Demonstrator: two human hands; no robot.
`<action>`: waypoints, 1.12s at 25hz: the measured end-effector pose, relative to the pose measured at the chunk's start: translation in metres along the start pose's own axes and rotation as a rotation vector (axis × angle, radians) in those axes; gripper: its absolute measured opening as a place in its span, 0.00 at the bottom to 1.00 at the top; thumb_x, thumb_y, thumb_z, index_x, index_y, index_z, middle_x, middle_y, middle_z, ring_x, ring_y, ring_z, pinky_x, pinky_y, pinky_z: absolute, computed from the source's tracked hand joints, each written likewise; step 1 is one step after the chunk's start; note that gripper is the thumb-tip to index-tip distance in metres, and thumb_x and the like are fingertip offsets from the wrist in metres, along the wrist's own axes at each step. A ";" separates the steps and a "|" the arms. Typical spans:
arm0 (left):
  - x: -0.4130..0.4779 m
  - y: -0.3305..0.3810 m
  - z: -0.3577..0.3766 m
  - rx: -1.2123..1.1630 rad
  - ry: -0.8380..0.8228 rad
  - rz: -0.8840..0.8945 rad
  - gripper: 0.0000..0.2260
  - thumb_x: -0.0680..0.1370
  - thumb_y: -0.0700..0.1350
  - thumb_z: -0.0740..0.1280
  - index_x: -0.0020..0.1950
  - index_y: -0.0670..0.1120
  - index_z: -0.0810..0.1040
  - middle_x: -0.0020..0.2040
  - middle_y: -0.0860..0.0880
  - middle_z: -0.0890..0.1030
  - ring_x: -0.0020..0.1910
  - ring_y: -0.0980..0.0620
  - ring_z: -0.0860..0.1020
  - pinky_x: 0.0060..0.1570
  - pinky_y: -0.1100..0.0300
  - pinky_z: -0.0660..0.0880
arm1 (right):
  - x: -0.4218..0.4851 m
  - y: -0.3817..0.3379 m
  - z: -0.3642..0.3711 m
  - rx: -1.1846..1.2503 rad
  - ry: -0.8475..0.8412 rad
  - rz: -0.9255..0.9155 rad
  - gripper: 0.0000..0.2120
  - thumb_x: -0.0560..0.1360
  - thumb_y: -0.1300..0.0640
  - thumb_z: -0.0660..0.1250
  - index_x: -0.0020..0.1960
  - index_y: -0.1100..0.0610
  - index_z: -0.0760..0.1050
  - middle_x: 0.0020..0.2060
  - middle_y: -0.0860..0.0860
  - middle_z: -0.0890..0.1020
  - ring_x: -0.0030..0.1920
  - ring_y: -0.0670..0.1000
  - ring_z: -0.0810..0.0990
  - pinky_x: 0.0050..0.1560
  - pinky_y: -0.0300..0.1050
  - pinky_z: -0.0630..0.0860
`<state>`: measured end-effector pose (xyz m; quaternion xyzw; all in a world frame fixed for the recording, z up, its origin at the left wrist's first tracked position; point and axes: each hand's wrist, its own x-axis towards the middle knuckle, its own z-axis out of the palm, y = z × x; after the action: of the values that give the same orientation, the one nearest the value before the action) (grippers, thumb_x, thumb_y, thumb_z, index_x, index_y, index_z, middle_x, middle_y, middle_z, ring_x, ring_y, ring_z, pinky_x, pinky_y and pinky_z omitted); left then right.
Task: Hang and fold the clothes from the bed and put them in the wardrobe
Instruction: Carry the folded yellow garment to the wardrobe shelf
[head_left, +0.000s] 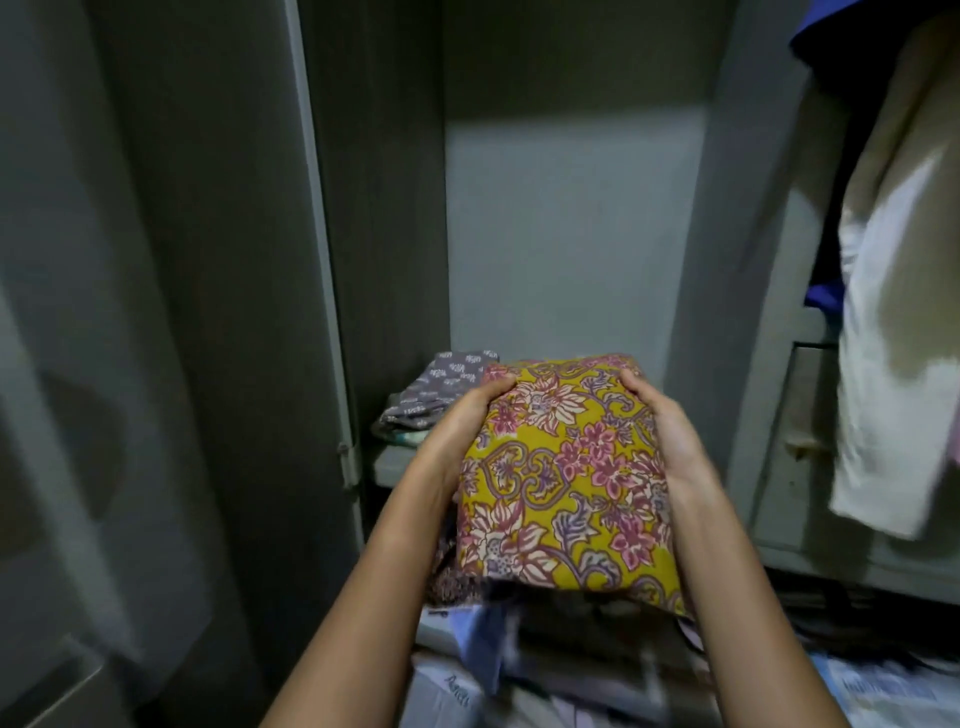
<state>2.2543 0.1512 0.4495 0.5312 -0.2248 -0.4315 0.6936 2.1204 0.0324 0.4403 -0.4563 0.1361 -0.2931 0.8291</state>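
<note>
Two hands, left hand and right hand, clasp a folded mustard floral garment.

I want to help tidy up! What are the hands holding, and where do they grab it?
The folded yellow flowery cloth: the left hand holds its left edge, the right hand its right edge.

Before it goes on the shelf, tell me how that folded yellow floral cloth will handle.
Probably floppy: its near edge droops, and the left hand and right hand squeeze the folded yellow floral cloth from both sides. Likely light, held out unsupported.
</note>
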 end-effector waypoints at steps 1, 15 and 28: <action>0.019 0.016 -0.002 0.013 0.003 0.005 0.12 0.79 0.47 0.62 0.42 0.41 0.78 0.30 0.45 0.82 0.26 0.50 0.80 0.32 0.61 0.78 | 0.023 -0.007 0.005 0.006 0.003 0.004 0.13 0.78 0.51 0.60 0.47 0.61 0.78 0.37 0.57 0.85 0.35 0.54 0.84 0.37 0.47 0.82; 0.234 0.054 -0.023 0.180 0.052 -0.080 0.07 0.77 0.43 0.64 0.43 0.41 0.77 0.29 0.46 0.81 0.24 0.51 0.78 0.29 0.63 0.76 | 0.213 -0.014 -0.028 -0.047 0.234 0.041 0.17 0.77 0.49 0.62 0.55 0.61 0.77 0.40 0.58 0.85 0.38 0.55 0.84 0.40 0.50 0.82; 0.259 0.005 -0.022 1.396 0.280 0.189 0.14 0.78 0.43 0.58 0.62 0.39 0.73 0.62 0.38 0.75 0.61 0.39 0.73 0.57 0.52 0.71 | 0.237 0.007 -0.073 -1.539 0.628 0.119 0.25 0.76 0.43 0.62 0.63 0.61 0.71 0.60 0.60 0.76 0.59 0.60 0.75 0.54 0.50 0.72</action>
<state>2.4094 -0.0530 0.4089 0.8796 -0.4020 -0.0531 0.2489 2.2742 -0.1585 0.4047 -0.7846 0.5471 -0.1874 0.2235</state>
